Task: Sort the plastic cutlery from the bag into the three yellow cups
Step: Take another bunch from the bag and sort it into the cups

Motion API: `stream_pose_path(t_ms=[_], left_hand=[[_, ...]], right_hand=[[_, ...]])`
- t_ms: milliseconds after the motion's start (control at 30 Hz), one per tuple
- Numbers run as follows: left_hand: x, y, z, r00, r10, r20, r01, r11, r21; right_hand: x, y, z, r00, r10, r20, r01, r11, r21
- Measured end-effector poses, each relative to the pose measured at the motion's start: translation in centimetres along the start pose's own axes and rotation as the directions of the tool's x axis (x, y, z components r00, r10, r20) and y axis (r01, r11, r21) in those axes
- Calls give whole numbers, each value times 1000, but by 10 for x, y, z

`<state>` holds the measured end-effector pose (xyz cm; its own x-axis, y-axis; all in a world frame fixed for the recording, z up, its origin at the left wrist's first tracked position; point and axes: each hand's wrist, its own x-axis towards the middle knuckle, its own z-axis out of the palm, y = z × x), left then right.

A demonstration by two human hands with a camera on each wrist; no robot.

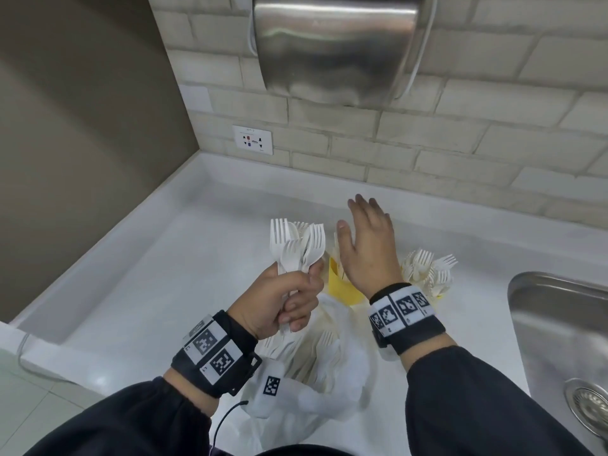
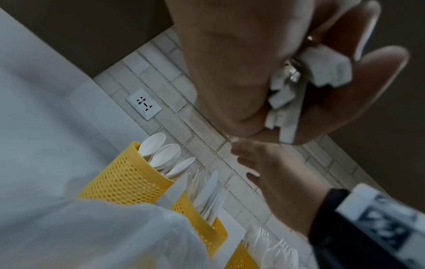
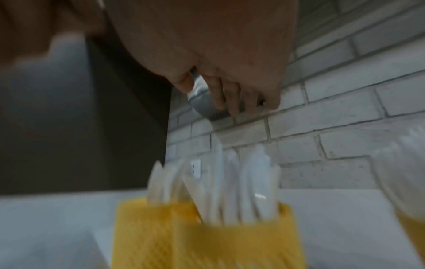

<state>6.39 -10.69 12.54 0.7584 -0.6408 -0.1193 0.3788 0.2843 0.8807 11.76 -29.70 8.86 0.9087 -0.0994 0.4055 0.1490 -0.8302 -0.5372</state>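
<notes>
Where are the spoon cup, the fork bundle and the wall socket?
spoon cup [image 2: 122,180]: left wrist view, yellow mesh wall.
fork bundle [image 1: 297,246]: head view, the tines.
wall socket [image 1: 252,140]: head view, white faceplate.

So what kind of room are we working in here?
Probably a pantry or washroom counter: a steel sink set in a white countertop, a brick-tiled wall and what looks like a wall-mounted hand dryer.

right wrist view blurred | middle cup [image 1: 342,287] mostly behind right hand [image 1: 368,248]
</notes>
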Motion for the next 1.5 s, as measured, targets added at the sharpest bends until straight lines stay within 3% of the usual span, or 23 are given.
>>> stream_pose_path(t_ms=[100, 200, 300, 367, 533, 767, 833, 1000, 1133, 1233, 1400, 1500], left_hand=[[0, 1, 1, 1000, -5, -18, 5, 1000, 10], [1, 1, 6, 997, -4, -79, 11, 997, 78], [3, -1, 11, 990, -19, -142, 38, 990, 137], [4, -1, 15, 989, -22, -148, 44, 988, 147], [5, -5, 16, 989, 12, -149, 5, 994, 110], [5, -7, 16, 985, 35, -170, 1, 978, 210], [5, -8, 14, 986, 41, -164, -6, 978, 211], [4, -7, 11, 990, 19, -143, 17, 969, 245], [1, -6, 11, 989, 20, -149, 17, 970, 241], [1, -4, 10, 986, 10, -167, 27, 975, 222], [0, -1, 11, 987, -15, -160, 48, 978, 205], [1, 1, 14, 989, -8, -149, 40, 976, 214]], right_hand=[[-13, -28, -33, 989, -5, -149, 57, 934, 351], [-32, -52, -62, 997, 12, -70, 29, 834, 551], [-49, -60, -66, 998, -20, 59, -15, 840, 543], [-55, -58, -61, 998, 11, 54, -38, 844, 535], [-59, -58, -60, 984, 114, 136, -176, 711, 681], [-56, -59, -56, 955, 159, 249, -277, 776, 567], [-54, -57, -55, 949, 204, 239, -308, 758, 575], [-43, -55, -54, 926, 336, 170, -347, 588, 730], [-28, -60, -80, 896, 439, 67, -240, 350, 906], [-21, -64, -101, 910, 411, 52, -150, 210, 966], [-27, -68, -106, 958, 262, 115, -191, 286, 939], [-37, -70, -102, 972, 120, 204, -236, 559, 795]])
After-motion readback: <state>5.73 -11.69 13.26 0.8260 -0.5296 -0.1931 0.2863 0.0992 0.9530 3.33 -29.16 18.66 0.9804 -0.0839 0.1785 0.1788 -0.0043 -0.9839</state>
